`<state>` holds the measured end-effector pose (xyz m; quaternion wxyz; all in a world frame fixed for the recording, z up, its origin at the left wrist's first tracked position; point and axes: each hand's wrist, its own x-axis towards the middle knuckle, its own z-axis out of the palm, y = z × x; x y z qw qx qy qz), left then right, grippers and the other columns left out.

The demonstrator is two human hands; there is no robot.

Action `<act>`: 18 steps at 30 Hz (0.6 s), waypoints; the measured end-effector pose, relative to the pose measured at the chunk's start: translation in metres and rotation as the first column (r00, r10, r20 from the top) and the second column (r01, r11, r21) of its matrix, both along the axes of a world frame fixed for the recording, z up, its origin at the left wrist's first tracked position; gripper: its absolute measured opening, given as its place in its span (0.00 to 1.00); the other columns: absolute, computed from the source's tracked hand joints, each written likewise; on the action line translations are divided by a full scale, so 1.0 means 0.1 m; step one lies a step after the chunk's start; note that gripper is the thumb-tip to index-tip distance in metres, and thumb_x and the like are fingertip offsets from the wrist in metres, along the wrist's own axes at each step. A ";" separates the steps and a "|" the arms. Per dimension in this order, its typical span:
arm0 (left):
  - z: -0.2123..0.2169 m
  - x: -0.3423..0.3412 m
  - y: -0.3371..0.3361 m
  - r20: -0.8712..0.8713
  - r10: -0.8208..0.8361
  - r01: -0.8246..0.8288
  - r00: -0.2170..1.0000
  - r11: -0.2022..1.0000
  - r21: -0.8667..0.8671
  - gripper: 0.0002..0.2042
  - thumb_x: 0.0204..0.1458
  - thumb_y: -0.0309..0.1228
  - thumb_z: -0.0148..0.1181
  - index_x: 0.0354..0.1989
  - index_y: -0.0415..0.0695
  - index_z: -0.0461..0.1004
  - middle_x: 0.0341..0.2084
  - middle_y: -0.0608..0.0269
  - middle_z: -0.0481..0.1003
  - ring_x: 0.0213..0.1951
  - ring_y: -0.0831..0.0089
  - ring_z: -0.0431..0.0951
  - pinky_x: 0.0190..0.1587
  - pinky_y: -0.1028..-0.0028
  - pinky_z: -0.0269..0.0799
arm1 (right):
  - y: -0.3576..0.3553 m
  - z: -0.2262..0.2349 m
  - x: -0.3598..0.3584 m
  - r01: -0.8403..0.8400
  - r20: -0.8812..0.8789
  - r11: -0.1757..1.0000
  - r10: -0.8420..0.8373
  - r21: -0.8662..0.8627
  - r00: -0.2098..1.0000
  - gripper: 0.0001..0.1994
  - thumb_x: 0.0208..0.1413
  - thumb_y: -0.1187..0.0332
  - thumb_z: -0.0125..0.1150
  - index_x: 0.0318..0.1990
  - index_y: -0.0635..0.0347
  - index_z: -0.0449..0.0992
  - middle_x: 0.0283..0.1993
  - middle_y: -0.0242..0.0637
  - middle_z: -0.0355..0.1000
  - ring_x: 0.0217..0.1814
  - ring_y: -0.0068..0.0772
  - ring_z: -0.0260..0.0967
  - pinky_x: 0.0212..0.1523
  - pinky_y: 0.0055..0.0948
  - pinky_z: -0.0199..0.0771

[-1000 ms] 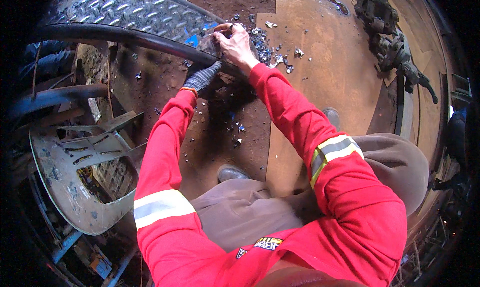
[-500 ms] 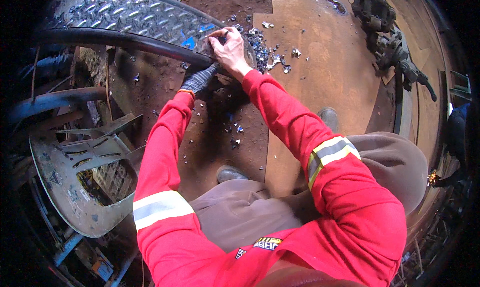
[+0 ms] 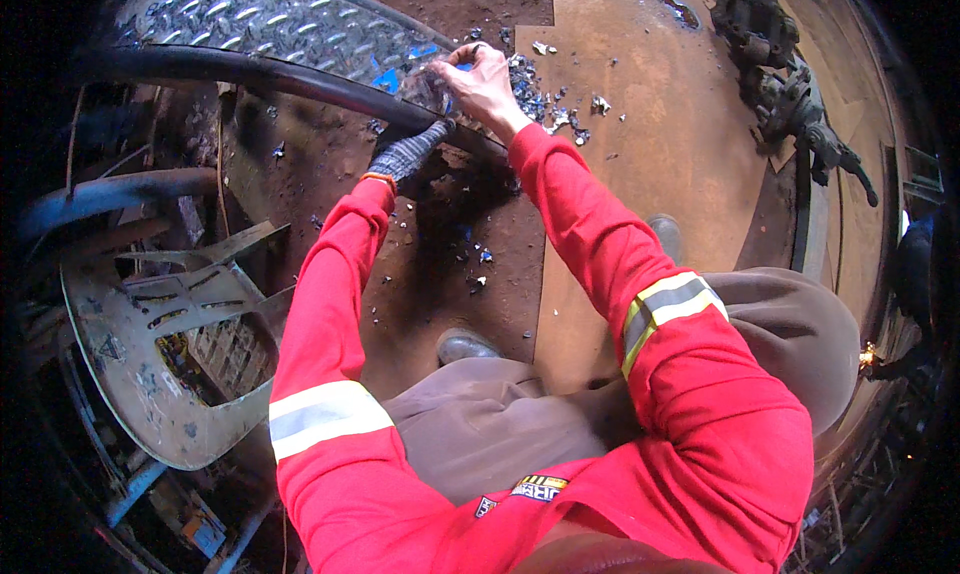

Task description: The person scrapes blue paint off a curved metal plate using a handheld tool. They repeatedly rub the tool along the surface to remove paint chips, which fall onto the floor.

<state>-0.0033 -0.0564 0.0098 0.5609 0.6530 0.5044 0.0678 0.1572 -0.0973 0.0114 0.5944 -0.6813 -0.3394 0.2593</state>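
A step-like piece with a silvery diamond-tread plate (image 3: pixel 270 24) and a thick black tubular edge (image 3: pixel 270 77) reaches in from the upper left. Under that edge, my left hand (image 3: pixel 410 154), in a grey knit glove, is closed round the tube near its right end; some fingers are hidden. My bare right hand (image 3: pixel 485 86) is over the plate's right end, thumb and fingertips pinched together. What they pinch is too small and blurred to name. Beside the fingertips, blue scraps (image 3: pixel 388 80) lie on the tread, next to a shiny, scuffed patch.
Shredded silvery and blue flakes (image 3: pixel 550 104) litter the floor beyond my right hand. A brown sheet (image 3: pixel 630 124) covers the floor to the right, with greasy dark metal parts (image 3: pixel 785 94) on it. A worn pale plastic chair (image 3: pixel 130 384) and blue tubes (image 3: pixel 130 196) crowd the left.
Both hands and the treaded piece sit slightly further right in view. My right fingers have shifted over the plate's end, while my left hand keeps its hold on the tube.
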 end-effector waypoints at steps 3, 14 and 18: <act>-0.01 0.07 -0.04 0.039 0.048 -0.045 0.998 0.995 -0.084 0.18 0.46 0.40 0.68 0.40 0.43 0.75 0.34 0.63 0.77 0.35 0.70 0.74 0.40 0.68 0.71 | 0.06 -0.19 0.25 -0.026 0.613 0.991 -0.061 0.133 0.788 0.09 0.48 0.63 0.63 0.36 0.55 0.81 0.37 0.41 0.73 0.45 0.42 0.68 0.46 0.38 0.68; -0.29 -0.03 0.14 -0.023 -0.082 0.084 0.996 0.991 0.106 0.20 0.45 0.39 0.68 0.43 0.42 0.75 0.39 0.60 0.78 0.40 0.69 0.76 0.45 0.69 0.73 | 0.36 -0.11 0.72 -0.411 0.971 0.910 0.056 0.046 0.234 0.09 0.53 0.65 0.58 0.40 0.51 0.77 0.40 0.31 0.73 0.46 0.34 0.69 0.49 0.32 0.67; -0.19 -0.01 0.04 0.041 0.017 -0.018 0.999 1.000 0.024 0.18 0.46 0.37 0.68 0.43 0.42 0.74 0.37 0.61 0.78 0.38 0.69 0.76 0.41 0.69 0.75 | 0.37 -0.03 0.79 -0.441 0.994 0.896 0.087 -0.048 0.069 0.11 0.52 0.66 0.56 0.43 0.50 0.76 0.46 0.33 0.70 0.51 0.34 0.66 0.51 0.32 0.66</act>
